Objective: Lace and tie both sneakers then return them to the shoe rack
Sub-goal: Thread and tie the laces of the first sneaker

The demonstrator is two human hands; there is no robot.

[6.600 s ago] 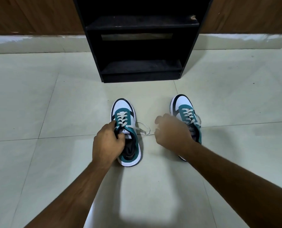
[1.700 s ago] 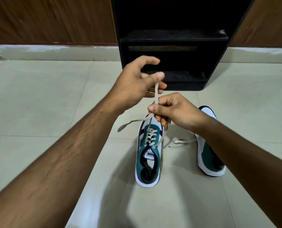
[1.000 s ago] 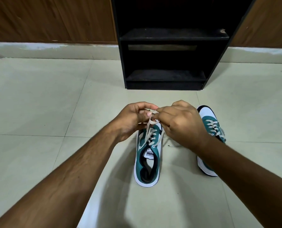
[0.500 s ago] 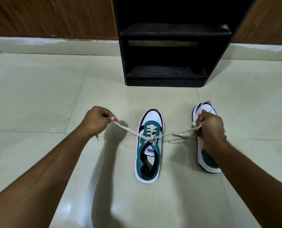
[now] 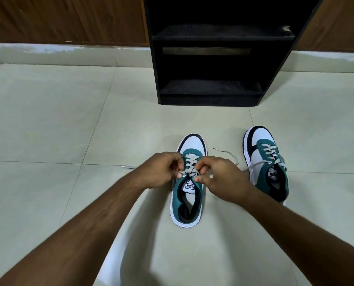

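Both hands have drawn back in from the wide sideways pull of half a second ago and now meet over the lacing of the nearer shoe, so the lace that was stretched taut to either side is bunched between them. Largest in view, the pale glossy tiled floor (image 5: 48,124) carries everything; at its far edge, against the brown wooden wall panels (image 5: 64,17), stands the black open-fronted shoe rack (image 5: 209,58), its shelves holding no shoes. Near the middle of the floor sits the teal, white and black left sneaker (image 5: 187,203), toe toward the rack, about where it was before. Beside it, toward the right edge of the floor, the matching teal, white and black right sneaker (image 5: 262,162) is now in full view, no longer covered by the hand, with its laces loose. The left hand (image 5: 161,172) has its fingers curled, pinching the off-white flat lace (image 5: 190,170) at the top eyelets from the left; the right hand (image 5: 223,180) is likewise curled and pinches the same lace from the right, thumb tip at the tongue. One loose lace end (image 5: 225,152) trails on the tile between the two sneakers, another thin end (image 5: 128,166) lies just left of the left wrist.
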